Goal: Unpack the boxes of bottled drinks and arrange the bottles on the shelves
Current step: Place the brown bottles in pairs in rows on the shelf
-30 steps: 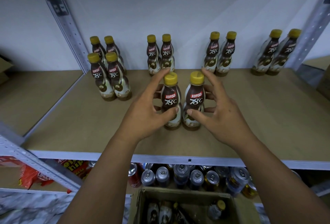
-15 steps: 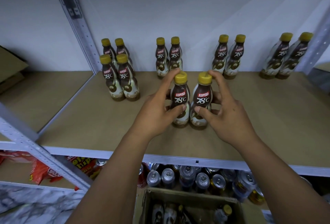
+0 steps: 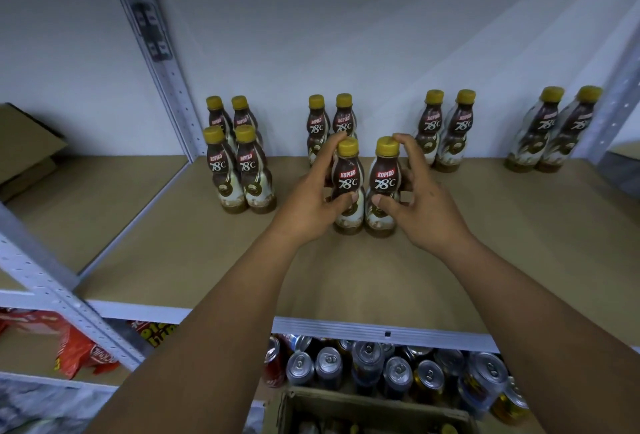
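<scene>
Two brown coffee bottles with yellow caps stand side by side on the brown shelf board (image 3: 346,281). My left hand (image 3: 308,201) grips the left bottle (image 3: 348,184) around its waist. My right hand (image 3: 422,201) grips the right bottle (image 3: 384,187), with a finger up at its cap. Behind them a pair of bottles (image 3: 329,122) stands against the wall. At the left is a group of several bottles (image 3: 239,167). Two more pairs stand at the back, one pair (image 3: 446,128) right of centre and another pair (image 3: 554,128) at the far right.
An open cardboard box (image 3: 367,413) with bottles inside sits at the bottom. Several drink cans (image 3: 381,371) fill the lower shelf. Red snack bags (image 3: 79,354) lie lower left. A grey upright post (image 3: 156,59) divides the shelf from a left bay holding a cardboard box (image 3: 24,149).
Both hands have slid the two front bottles farther back on the shelf, closer to the pair at the wall. The camera has shifted a little to the left.
</scene>
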A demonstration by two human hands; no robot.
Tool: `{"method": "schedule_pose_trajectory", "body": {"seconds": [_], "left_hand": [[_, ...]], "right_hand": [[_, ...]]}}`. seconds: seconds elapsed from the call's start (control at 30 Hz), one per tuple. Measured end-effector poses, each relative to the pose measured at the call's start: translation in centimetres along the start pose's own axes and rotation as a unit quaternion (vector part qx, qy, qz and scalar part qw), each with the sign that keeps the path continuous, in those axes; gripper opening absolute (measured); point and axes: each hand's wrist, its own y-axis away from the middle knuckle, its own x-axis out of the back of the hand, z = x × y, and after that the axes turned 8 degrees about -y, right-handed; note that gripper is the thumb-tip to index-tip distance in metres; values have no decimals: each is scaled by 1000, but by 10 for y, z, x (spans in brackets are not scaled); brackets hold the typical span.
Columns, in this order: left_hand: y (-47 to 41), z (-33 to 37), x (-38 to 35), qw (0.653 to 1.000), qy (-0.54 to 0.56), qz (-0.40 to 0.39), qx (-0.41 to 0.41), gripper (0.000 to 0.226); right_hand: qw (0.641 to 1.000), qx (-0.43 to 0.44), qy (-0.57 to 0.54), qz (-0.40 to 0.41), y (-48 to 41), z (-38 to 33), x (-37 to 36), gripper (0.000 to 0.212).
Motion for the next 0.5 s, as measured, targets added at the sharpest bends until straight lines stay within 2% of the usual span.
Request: {"method": "schedule_pose_trajectory", "body": {"seconds": [0.5], "left_hand": [[-44,-24,1,1000,-25,-13,-4,95]], "right_hand": [[998,16,56,12,-43,25,-6,92]]}}
